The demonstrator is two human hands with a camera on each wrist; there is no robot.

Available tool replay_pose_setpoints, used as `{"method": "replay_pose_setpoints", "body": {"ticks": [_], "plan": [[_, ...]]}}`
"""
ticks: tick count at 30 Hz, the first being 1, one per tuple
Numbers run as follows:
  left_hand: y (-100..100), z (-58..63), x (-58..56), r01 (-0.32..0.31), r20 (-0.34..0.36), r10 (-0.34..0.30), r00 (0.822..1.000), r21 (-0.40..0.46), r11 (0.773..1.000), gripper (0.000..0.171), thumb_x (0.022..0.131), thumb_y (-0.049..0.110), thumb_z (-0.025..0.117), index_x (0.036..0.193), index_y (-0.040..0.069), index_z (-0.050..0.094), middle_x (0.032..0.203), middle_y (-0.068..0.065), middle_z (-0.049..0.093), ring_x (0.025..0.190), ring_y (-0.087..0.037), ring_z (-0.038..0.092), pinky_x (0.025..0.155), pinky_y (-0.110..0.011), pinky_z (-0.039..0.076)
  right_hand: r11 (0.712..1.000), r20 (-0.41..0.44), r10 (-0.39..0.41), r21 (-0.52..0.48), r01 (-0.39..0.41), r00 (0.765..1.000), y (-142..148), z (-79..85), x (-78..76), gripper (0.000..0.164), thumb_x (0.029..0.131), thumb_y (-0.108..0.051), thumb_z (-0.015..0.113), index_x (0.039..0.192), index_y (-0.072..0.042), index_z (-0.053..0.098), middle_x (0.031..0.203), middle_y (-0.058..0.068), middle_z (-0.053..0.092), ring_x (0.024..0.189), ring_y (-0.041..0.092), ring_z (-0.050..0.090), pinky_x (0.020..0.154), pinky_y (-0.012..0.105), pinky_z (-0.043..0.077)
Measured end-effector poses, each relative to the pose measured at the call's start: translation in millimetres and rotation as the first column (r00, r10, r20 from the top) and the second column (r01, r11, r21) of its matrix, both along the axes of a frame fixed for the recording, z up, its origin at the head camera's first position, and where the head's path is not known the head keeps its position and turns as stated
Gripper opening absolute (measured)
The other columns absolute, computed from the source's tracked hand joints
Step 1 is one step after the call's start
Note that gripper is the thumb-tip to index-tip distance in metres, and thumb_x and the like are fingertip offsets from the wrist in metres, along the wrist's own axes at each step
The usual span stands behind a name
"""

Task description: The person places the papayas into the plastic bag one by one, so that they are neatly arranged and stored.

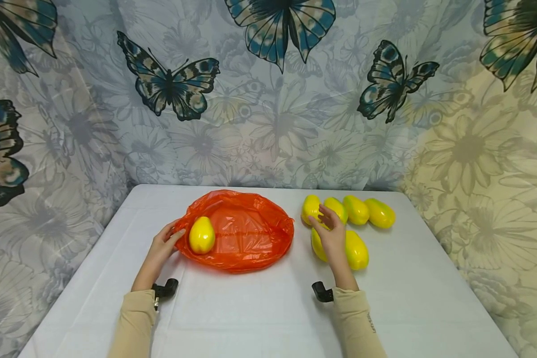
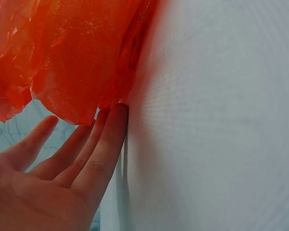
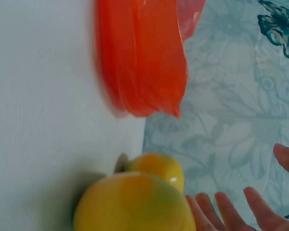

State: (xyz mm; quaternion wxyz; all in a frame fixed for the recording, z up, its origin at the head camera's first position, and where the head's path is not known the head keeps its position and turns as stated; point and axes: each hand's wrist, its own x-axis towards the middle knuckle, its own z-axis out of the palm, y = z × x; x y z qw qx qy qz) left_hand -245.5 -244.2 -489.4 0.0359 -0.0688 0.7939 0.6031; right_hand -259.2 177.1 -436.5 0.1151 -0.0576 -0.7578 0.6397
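Observation:
An orange-red plastic bag (image 1: 250, 233) lies spread open on the white table, with one glossy yellow mango (image 1: 202, 235) inside its left part. My left hand (image 1: 164, 242) touches the bag's left edge with extended fingers; the left wrist view shows the fingertips against the plastic (image 2: 77, 57). Over the group of yellow mangoes on the right, my right hand (image 1: 333, 233) hovers with fingers spread and nothing in its grasp. One near mango (image 1: 357, 250) shows beside the right wrist, and another is partly covered by the hand. Behind them sits a row of several mangoes (image 1: 382, 213).
A white cloth covers the table (image 1: 250, 318). Fabric printed with butterflies and flowers (image 1: 277, 124) hangs around its back and sides. Black wrist cameras (image 1: 323, 292) are strapped to both forearms.

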Motion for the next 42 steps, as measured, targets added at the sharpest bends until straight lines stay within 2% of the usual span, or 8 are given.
{"method": "replay_pose_setpoints", "body": {"ticks": [5, 7, 13, 15, 21, 29, 37, 42], "plan": [[0, -0.2, 1.0, 0.004, -0.013, -0.004, 1.0, 0.013, 1.0, 0.069, 0.098, 0.05, 0.051, 0.154, 0.016, 0.029, 0.154, -0.017, 0.037, 0.102, 0.004, 0.053, 0.082, -0.012, 0.049, 1.0, 0.024, -0.02, 0.002, 0.02, 1.0, 15, 1.9, 3.5, 0.055, 0.092, -0.025, 0.069, 0.141, -0.009, 0.049, 0.145, 0.011, 0.049, 0.135, 0.029, 0.046, 0.112, 0.042, 0.04], [0, -0.4, 0.9, 0.005, -0.012, -0.005, 1.0, 0.014, 1.0, 0.069, 0.098, 0.05, 0.05, 0.154, 0.016, 0.029, 0.154, -0.017, 0.037, 0.104, 0.002, 0.053, 0.082, -0.012, 0.049, 1.0, 0.039, -0.03, 0.0, 0.03, 0.999, 20, 3.3, 5.9, 0.056, 0.092, -0.026, 0.068, 0.142, -0.01, 0.048, 0.146, 0.011, 0.048, 0.135, 0.027, 0.045, 0.112, 0.042, 0.04], [0, 0.1, 0.6, 0.004, 0.0, -0.004, 1.0, 0.004, 1.0, 0.069, 0.098, 0.051, 0.05, 0.154, 0.018, 0.028, 0.156, -0.015, 0.035, 0.123, -0.018, 0.05, 0.085, -0.013, 0.049, 0.998, 0.034, -0.067, 0.001, 0.067, 0.997, 35, 3.0, 10.2, 0.058, 0.092, -0.027, 0.068, 0.143, -0.009, 0.046, 0.148, 0.011, 0.047, 0.137, 0.027, 0.042, 0.115, 0.042, 0.035], [1, 0.5, 0.9, 0.005, 0.002, -0.005, 1.0, 0.003, 1.0, 0.069, 0.098, 0.051, 0.05, 0.154, 0.018, 0.028, 0.156, -0.015, 0.035, 0.122, -0.017, 0.051, 0.085, -0.012, 0.049, 0.997, 0.019, -0.079, 0.007, 0.079, 0.997, 39, 1.8, 11.4, 0.057, 0.092, -0.026, 0.068, 0.143, -0.008, 0.047, 0.148, 0.012, 0.047, 0.137, 0.028, 0.041, 0.116, 0.044, 0.032], [1, 1.3, 2.0, 0.012, -0.011, -0.011, 1.0, 0.022, 1.0, 0.068, 0.099, 0.047, 0.051, 0.154, 0.015, 0.028, 0.154, -0.018, 0.037, 0.106, 0.001, 0.053, 0.082, -0.011, 0.049, 0.991, -0.001, -0.127, 0.042, 0.127, 0.992, 51, -1.8, 14.4, 0.057, 0.092, -0.028, 0.068, 0.143, -0.009, 0.048, 0.146, 0.014, 0.049, 0.138, 0.029, 0.04, 0.117, 0.048, 0.027], [1, 0.9, 0.7, 0.002, -0.002, -0.002, 1.0, 0.001, 1.0, 0.069, 0.098, 0.051, 0.05, 0.154, 0.016, 0.028, 0.155, -0.016, 0.037, 0.118, -0.014, 0.052, 0.083, -0.011, 0.049, 0.981, 0.016, -0.189, 0.046, 0.188, 0.982, 66, -5.6, 17.1, 0.059, 0.091, -0.031, 0.069, 0.142, -0.01, 0.049, 0.146, 0.015, 0.049, 0.139, 0.027, 0.039, 0.119, 0.048, 0.022], [2, 0.9, 0.9, 0.005, -0.007, -0.005, 1.0, 0.004, 1.0, 0.069, 0.098, 0.05, 0.05, 0.154, 0.015, 0.028, 0.154, -0.018, 0.036, 0.117, -0.012, 0.052, 0.084, -0.011, 0.049, 0.971, 0.061, -0.236, 0.041, 0.234, 0.97, 78, -7.8, 22.0, 0.06, 0.092, -0.033, 0.067, 0.144, -0.01, 0.047, 0.149, 0.013, 0.047, 0.139, 0.028, 0.038, 0.119, 0.048, 0.023], [2, 1.0, 1.2, 0.007, -0.013, -0.007, 1.0, 0.009, 1.0, 0.069, 0.098, 0.049, 0.05, 0.154, 0.015, 0.028, 0.154, -0.017, 0.037, 0.111, -0.006, 0.053, 0.082, -0.011, 0.049, 0.968, 0.101, -0.25, 0.023, 0.249, 0.963, 84, -13.7, 23.2, 0.062, 0.092, -0.035, 0.066, 0.145, -0.011, 0.045, 0.151, 0.012, 0.045, 0.139, 0.027, 0.036, 0.119, 0.047, 0.024]]}}
